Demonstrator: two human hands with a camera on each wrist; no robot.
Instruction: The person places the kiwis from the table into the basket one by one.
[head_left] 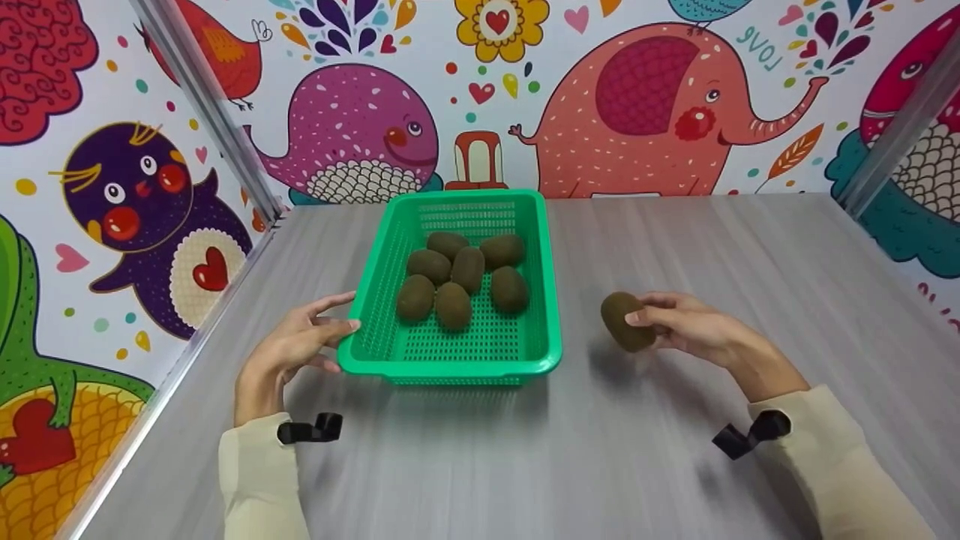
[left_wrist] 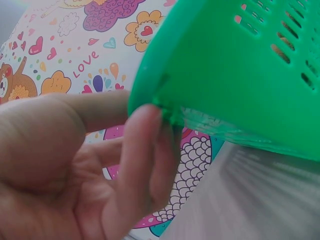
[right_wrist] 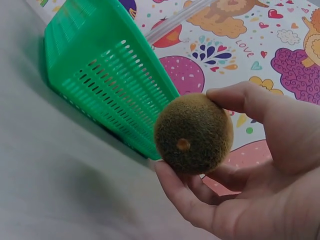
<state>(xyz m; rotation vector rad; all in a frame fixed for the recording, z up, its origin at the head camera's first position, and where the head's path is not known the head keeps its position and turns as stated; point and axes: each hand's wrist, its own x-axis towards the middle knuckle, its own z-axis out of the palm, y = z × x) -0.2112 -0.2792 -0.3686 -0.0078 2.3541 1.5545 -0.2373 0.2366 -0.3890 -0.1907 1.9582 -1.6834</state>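
A green plastic basket (head_left: pixel 450 369) with slotted walls stands on the table, several brown kiwis (head_left: pixel 454 306) lying on its floor. My left hand (head_left: pixel 289 345) pinches the basket's left rim near the front corner. The left wrist view shows the thumb and fingers of that hand (left_wrist: pixel 95 155) on either side of the basket's edge (left_wrist: pixel 225 65). To the right of the basket, my right hand (head_left: pixel 697 330) holds one fuzzy kiwi (head_left: pixel 619 322) above the table. In the right wrist view, thumb and fingertips grip the kiwi (right_wrist: pixel 192 132) from opposite sides, its stem end facing the camera.
The grey wood-grain table (head_left: pixel 480 465) runs back to a wall (head_left: pixel 495 90) printed with cartoon animals. Metal frame bars (head_left: pixel 217 112) edge the left and right sides. A black strap (head_left: pixel 309 429) sits on each sleeved wrist.
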